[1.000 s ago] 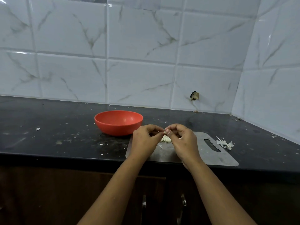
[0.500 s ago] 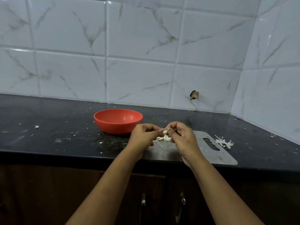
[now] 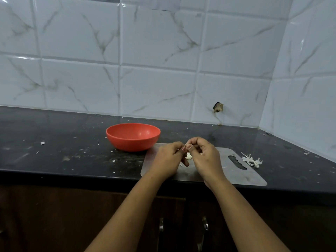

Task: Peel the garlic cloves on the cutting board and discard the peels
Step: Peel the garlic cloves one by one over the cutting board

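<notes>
A grey metal cutting board (image 3: 236,171) lies at the front edge of the black counter. Just above it my left hand (image 3: 168,160) and my right hand (image 3: 206,158) meet, fingers curled, fingertips pinching a small garlic clove between them; the clove itself is almost hidden by the fingers. Below the fingertips a little heap of pale garlic bits (image 3: 189,156) lies on the board. A pile of white peels (image 3: 251,160) rests on the counter just right of the board.
An orange bowl (image 3: 133,136) stands left of the board, close behind my left hand. The black counter (image 3: 54,142) is speckled with crumbs. Tiled walls close the back and right. Dark cabinet doors with handles are below the counter edge.
Both hands have stayed together over the board, with only small finger movements at the clove. The view has shifted slightly.
</notes>
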### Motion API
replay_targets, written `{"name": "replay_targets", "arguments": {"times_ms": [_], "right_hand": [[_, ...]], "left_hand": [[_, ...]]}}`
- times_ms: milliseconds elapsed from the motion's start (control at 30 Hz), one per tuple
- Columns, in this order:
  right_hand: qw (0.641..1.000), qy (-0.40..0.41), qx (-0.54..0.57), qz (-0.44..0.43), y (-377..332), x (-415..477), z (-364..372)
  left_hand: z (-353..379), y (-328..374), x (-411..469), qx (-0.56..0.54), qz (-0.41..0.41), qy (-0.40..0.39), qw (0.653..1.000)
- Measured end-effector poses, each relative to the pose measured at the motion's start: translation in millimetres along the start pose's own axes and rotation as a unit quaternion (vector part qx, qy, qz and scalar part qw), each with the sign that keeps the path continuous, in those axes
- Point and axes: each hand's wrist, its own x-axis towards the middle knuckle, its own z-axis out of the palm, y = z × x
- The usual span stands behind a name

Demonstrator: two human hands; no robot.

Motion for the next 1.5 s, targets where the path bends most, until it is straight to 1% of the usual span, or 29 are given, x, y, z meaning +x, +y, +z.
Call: {"name": "replay_targets", "arguments": {"times_ms": [100, 167, 300, 367, 467, 600, 800, 967, 1033, 1100, 1167, 1267, 1400, 1500], "right_hand": [[0.998, 0.035, -0.034, -0.032, -0.9, -2.0, 2.0], [0.997, 0.046, -0.035, -0.042, -1.2, -3.0, 2.8], [0.996, 0.038, -0.039, -0.068, -2.0, -4.0, 3.6], [0.998, 0.031, -0.026, -0.056, -2.2, -3.6, 3.4], [0.999, 0.011, -0.01, -0.038, -1.4, -1.8, 2.4], [0.997, -0.023, -0.056, -0.039, 1.7, 1.5, 2.7], [0.996, -0.064, -0.056, -0.021, 4.3, 3.1, 2.5], [0.991, -0.11, -0.07, -0.017, -0.1, 1.5, 1.3], [0.993, -0.094, -0.071, -0.01, 0.7, 1.2, 1.6], [0.998, -0.044, -0.054, 0.006, 3.7, 1.9, 1.6], [0.998, -0.015, -0.057, 0.025, 5.1, 2.6, 1.5], [0.995, -0.017, -0.099, 0.025, 5.6, 2.7, 3.3], [0.993, 0.004, -0.115, 0.027, 4.6, 1.5, 3.4], [0.993, -0.01, -0.115, 0.02, 4.6, 1.1, 2.3]], "left_hand": [[-0.4, 0.5, 0.0, 0.008, 0.004, 0.0, 1.0], [-1.9, 1.9, -0.6, -0.009, -0.005, 0.007, 1.0], [-3.4, 0.5, 1.1, -0.056, -0.025, 0.046, 0.997], [-2.9, -0.6, 2.4, -0.095, -0.035, 0.059, 0.993], [-4.2, -1.9, 3.3, -0.151, -0.059, 0.075, 0.984], [-8.2, -5.8, 3.6, -0.183, -0.077, 0.096, 0.975], [-8.9, -7.4, 4.5, -0.154, -0.084, 0.073, 0.982], [-9.3, -9.7, 6.1, -0.172, -0.085, 0.078, 0.978], [-8.3, -10.7, 6.9, -0.198, -0.079, 0.084, 0.973], [-8.7, -12.5, 8.1, -0.227, -0.082, 0.099, 0.965], [-9.0, -14.0, 8.5, -0.225, -0.089, 0.108, 0.964], [-8.5, -13.2, 7.8, -0.217, -0.091, 0.111, 0.965], [-7.1, -12.0, 6.1, -0.173, -0.091, 0.111, 0.974], [-8.1, -12.5, 4.8, -0.135, -0.099, 0.105, 0.98]]}}
